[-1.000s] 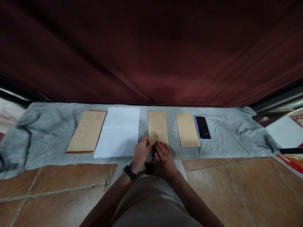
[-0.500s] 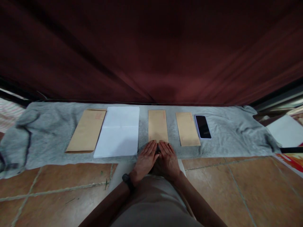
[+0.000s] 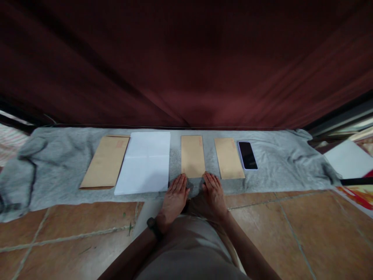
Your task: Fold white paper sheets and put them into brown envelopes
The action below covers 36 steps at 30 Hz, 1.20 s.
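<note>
Both hands lie flat, fingers spread: left hand (image 3: 174, 194) and right hand (image 3: 215, 190) flank the near end of the middle envelope (image 3: 192, 156), which lies flat and closed on the grey cloth (image 3: 58, 163)

Floor (image 3: 291, 233): brown tiles with pale joints; it carries the cloth.
Grey cloth (image 3: 276, 171): spread wide on the floor, wrinkled at both ends.
Large brown envelope (image 3: 105, 161): on the cloth, at 9 o'clock from the centre.
White sheet (image 3: 144, 162): just beside it, their edges touching.
Narrow envelope (image 3: 192, 156): at the centre.
Second narrow envelope (image 3: 229, 158): at 3 o'clock.
Phone (image 3: 247, 155): beside that one, screen dark.
</note>
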{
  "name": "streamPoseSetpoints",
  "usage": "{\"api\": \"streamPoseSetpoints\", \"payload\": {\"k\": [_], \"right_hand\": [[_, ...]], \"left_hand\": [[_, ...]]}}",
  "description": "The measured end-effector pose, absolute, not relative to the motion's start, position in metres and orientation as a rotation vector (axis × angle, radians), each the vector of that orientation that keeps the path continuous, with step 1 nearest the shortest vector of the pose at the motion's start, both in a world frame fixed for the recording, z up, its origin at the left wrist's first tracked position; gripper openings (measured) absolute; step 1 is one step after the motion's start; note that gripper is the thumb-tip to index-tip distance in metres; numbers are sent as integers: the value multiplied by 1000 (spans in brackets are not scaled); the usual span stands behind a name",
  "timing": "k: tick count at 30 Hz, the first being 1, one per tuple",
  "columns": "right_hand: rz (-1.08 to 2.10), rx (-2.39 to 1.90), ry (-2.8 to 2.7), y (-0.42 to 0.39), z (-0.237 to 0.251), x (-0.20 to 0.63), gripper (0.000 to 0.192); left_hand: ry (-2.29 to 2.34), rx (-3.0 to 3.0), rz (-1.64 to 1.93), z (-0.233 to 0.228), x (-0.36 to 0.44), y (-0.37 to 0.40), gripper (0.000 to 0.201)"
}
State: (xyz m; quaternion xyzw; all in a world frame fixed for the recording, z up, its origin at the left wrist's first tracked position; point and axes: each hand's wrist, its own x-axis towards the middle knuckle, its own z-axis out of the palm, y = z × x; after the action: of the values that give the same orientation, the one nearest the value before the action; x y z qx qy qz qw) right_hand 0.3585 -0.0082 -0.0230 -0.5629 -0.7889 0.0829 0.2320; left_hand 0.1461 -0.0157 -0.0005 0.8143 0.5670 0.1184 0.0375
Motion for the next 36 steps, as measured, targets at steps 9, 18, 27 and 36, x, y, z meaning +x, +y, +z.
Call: {"api": "streamPoseSetpoints", "payload": {"k": [9,18,27,36], "right_hand": [[313,-1764,-1833,23,-22,350,27],[1142,-1375,-1169,43,-22,348,27],[1159,-1183,-1220,41,30,318,34],[669,-1366,-1689,33,22,334,34]], "left_hand": [[1791,2506,260,6,161,2,45],[1799,2491,318,15,174,25,48],[1891,1897,676,43,174,51,27],[1258,487,1243,25,191,29,53]]}}
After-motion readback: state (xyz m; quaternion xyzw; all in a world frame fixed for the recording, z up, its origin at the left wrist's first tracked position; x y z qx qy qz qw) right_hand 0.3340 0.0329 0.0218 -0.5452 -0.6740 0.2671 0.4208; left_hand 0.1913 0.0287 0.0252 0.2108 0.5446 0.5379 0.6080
